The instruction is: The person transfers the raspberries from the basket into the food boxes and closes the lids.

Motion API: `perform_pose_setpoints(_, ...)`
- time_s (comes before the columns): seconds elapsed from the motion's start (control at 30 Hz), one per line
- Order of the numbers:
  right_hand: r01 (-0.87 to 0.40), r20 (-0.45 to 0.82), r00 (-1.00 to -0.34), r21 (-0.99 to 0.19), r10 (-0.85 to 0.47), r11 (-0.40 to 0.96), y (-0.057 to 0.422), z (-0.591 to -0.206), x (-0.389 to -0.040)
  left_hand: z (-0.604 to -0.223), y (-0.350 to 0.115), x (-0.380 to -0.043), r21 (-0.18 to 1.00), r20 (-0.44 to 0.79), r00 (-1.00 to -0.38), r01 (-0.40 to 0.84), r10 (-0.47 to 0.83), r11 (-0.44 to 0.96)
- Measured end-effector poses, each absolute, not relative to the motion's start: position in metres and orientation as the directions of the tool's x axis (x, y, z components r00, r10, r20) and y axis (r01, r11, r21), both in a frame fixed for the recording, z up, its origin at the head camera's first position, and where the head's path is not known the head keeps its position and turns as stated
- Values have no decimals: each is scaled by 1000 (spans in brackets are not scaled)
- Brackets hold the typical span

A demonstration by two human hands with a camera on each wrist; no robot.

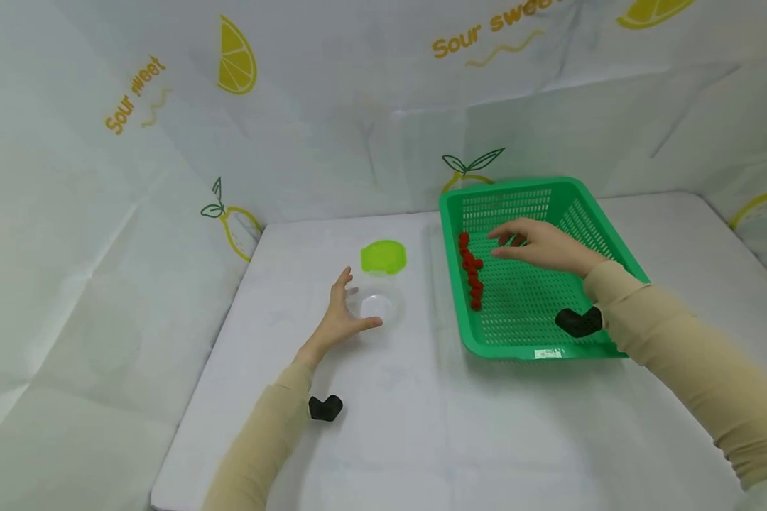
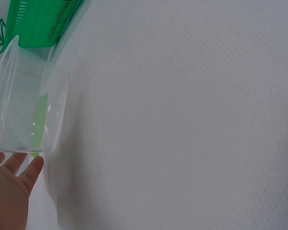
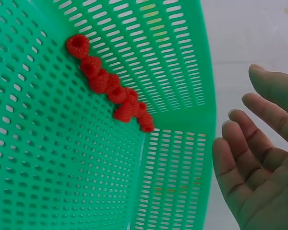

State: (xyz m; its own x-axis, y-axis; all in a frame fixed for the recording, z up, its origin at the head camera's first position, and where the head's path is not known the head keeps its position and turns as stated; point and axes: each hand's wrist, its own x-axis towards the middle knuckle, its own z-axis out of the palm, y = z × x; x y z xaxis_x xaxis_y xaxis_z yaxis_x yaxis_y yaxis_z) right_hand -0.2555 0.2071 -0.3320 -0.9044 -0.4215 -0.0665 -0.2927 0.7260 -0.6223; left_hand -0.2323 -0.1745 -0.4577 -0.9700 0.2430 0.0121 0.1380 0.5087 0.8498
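A clear plastic bowl (image 1: 378, 304) sits on the white-covered table, a little left of the middle. My left hand (image 1: 340, 317) spans its left side in the head view, thumb along the near rim and fingers at the far left side. In the left wrist view the fingertips (image 2: 32, 168) meet the wall of the bowl (image 2: 19, 105). Over the green basket (image 1: 460, 298), my right hand (image 1: 537, 245) hovers with loosely bent fingers and nothing between them. Several red raspberries (image 3: 99, 80) lie in a line along the basket's left side, just left of that hand.
Just beyond the bowl lies a bright green lid (image 1: 383, 256). Slotted, raised walls surround the basket's floor. White cloth printed with lemons and lettering hangs at the back and left of the table. A black wrist mount (image 1: 579, 323) sticks out under the right sleeve.
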Motion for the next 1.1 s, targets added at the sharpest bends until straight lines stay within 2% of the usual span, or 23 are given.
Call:
perform_pose_setpoints(0.13, -263, -95, -899, -662, -427, 701, 206, -343, -265, -460, -170, -233, 857, 16, -979, 119, 204, 501)
perform_pose_setpoints(0.3, -259, -130, -874, -692, -469, 674, 203, -361, -272, -461, -165, -237, 824, 4, -986, 97, 166, 559)
perform_pose_setpoints(0.53, -260, -158, -874, -648, -460, 716, 196, -382, -277, -454, -162, -244, 776, -8, -987, 96, 161, 623)
perform_pose_setpoints(0.77, -210, -192, -890, -632, -414, 746, 196, -396, -278, -453, -162, -249, 800, -53, -982, 65, 179, 596)
perform_pose_setpoints(1.1, -162, -294, -868, -594, -401, 788, 193, -410, -283, -456, -165, -247, 808, -85, -983, 29, 165, 588)
